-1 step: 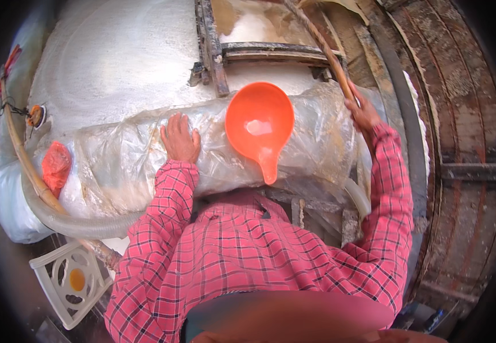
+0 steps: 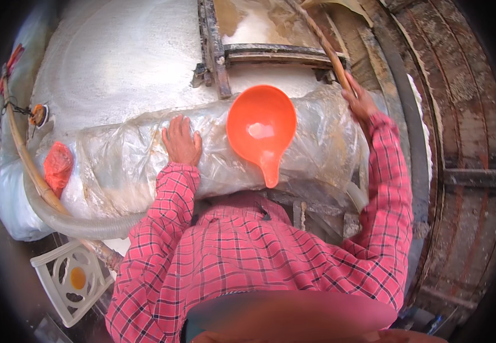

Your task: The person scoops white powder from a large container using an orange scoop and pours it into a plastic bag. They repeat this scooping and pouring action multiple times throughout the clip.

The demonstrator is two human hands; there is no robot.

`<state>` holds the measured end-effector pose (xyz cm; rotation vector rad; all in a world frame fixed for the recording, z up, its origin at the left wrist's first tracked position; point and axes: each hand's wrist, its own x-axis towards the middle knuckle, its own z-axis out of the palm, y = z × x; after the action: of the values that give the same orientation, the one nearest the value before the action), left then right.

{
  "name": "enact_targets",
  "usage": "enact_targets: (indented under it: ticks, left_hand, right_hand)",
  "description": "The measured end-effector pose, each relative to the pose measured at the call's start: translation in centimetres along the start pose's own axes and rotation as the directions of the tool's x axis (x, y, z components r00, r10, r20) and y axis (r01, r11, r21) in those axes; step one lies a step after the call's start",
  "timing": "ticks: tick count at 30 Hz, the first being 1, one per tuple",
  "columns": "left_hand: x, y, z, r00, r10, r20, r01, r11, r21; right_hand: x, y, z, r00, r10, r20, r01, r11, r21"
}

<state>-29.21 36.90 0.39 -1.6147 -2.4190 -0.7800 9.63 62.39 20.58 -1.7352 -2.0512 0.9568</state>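
Observation:
My left hand [image 2: 182,141] lies flat, fingers spread, on a plastic-wrapped ledge [image 2: 128,163] in front of my body. To its right an orange plastic scoop [image 2: 261,123] rests on the same wrapping, its round bowl facing up and its short handle pointing toward me; neither hand touches it. On the right side, my right hand [image 2: 361,104] is wrapped round a long wooden pole [image 2: 329,50]. The pole runs away from me past the upper edge of the view, so its far end is out of sight.
Beyond the ledge spreads a white surface [image 2: 116,63] with a dark wooden frame [image 2: 282,56] on it. A ribbed hose [image 2: 82,224], a bamboo pole [image 2: 28,163] and a red plastic bag [image 2: 58,168] are at left. Near lower left stands a white plastic stool [image 2: 54,286]. Brown boards [image 2: 459,97] line the right.
My right hand has shifted slightly away from me on or with the wooden pole. My left hand and the orange scoop keep their places on the ledge.

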Motion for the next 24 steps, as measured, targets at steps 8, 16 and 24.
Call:
enact_targets:
  ticks: [8, 16, 24]
  left_hand:
    - [1.6, 1.4, 0.1, 1.0, -0.005, 0.025, 0.005, 1.0, -0.009]
    - [0.3, 0.3, -0.1, 0.999, 0.026, -0.035, -0.026, 1.0, 0.001]
    - [-1.6, 0.0, -0.1, 0.999, 0.025, -0.035, -0.024, 1.0, 0.009]
  right_hand:
    - [22.6, -6.1, 8.1, 0.992, 0.026, 0.126, -0.027, 1.0, 0.006]
    - [5.7, 0.4, 6.3, 0.978, -0.129, 0.166, 0.147, 0.984, -0.103]
    - [-14.2, 0.0, 0.1, 0.947, 0.172, 0.273, -0.154, 0.984, -0.086]
